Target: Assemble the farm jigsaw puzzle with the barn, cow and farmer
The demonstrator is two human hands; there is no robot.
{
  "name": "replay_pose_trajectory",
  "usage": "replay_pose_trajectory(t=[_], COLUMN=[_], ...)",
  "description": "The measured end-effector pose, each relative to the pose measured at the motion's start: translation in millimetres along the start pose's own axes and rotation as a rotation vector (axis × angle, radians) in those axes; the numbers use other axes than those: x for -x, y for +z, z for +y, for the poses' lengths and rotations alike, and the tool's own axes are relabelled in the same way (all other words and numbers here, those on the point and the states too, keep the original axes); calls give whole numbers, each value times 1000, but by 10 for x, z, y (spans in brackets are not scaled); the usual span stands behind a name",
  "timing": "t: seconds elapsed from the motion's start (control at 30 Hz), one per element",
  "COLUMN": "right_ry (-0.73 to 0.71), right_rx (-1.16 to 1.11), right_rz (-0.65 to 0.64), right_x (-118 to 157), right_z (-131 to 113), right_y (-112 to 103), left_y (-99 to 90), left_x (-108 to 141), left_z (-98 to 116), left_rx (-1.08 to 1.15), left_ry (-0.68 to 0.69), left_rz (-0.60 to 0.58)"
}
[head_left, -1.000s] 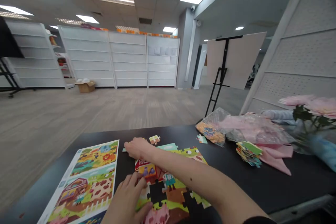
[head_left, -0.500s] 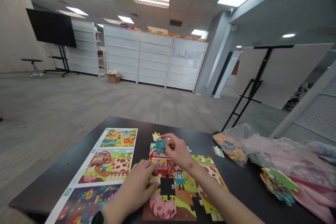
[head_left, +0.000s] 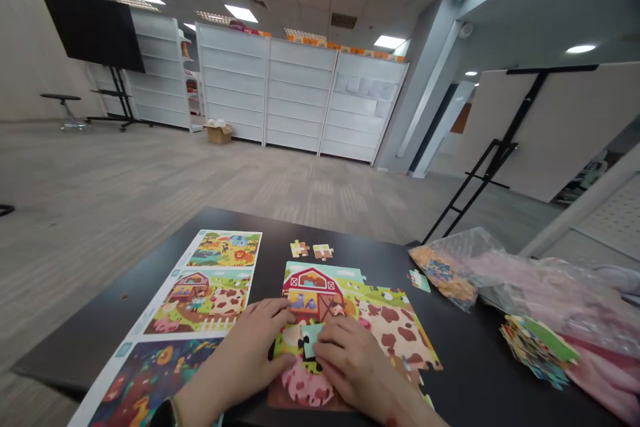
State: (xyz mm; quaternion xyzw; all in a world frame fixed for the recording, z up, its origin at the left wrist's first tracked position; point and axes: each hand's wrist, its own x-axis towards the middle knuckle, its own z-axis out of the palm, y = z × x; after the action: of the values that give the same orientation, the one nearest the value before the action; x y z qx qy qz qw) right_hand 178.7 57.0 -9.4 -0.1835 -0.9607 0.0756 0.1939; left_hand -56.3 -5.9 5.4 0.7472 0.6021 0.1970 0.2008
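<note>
Farmyard jigsaw puzzle (head_left: 390, 333) lies mostly assembled on a black table (head_left: 120, 293), showing a red barn and a brown-spotted cow, with a dark gap (head_left: 300, 347) near its lower left. The left hand (head_left: 240, 343) sits flat with its fingers spread, the fingertips resting on the puzzle's left part beside the gap. The right hand (head_left: 350, 363) lies over the lower middle of the puzzle, its fingers close together and curved downward. Its fingertips touch a pale mint-green piece (head_left: 311, 340) that sits tilted at the gap, though whether that piece is pinched I cannot tell. A dark wristwatch (head_left: 167, 413) circles the left wrist. Just left of the puzzle lies a printed picture sheet (head_left: 200, 300) with stacked farm and jungle scenes. Two loose pieces (head_left: 311, 250) lie on the table above the puzzle, and a third piece (head_left: 419, 281) lies to its right. Further right are a heap of puzzle pieces (head_left: 537, 347), a clear plastic bag (head_left: 445, 273) holding more pieces, and pink fabric (head_left: 600, 373).
</note>
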Motion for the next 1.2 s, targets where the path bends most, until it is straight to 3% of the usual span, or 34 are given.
replay_pose_trajectory(t=[0.3, 0.43, 0.57, 0.67, 0.77, 0.9, 1.0, 1.2], right_ry=[196, 332, 489, 563, 540, 429, 479, 750], right_rx=[-247, -455, -471, -442, -365, -240, -206, -141], right_rz=[17, 43, 161, 225, 145, 57, 93, 206], right_x=[-51, -53, 346, 776, 1060, 1147, 1153, 1349], right_z=[0, 154, 414, 385, 161, -54, 34, 387], right_y=[-38, -199, -565, -747, -677, -438, -421, -659], left_y=[29, 93, 137, 139, 150, 207, 243, 236], left_x=[3, -13, -42, -48, -40, -12, 2, -30], left_z=[-31, -136, -227, -241, -251, -310, -360, -383], left_rx=[-31, -82, -109, -110, -119, -118, -116, -141], left_ry=[18, 27, 43, 49, 37, 53, 59, 74], left_rz=[5, 19, 25, 18, 17, 68, 79, 63])
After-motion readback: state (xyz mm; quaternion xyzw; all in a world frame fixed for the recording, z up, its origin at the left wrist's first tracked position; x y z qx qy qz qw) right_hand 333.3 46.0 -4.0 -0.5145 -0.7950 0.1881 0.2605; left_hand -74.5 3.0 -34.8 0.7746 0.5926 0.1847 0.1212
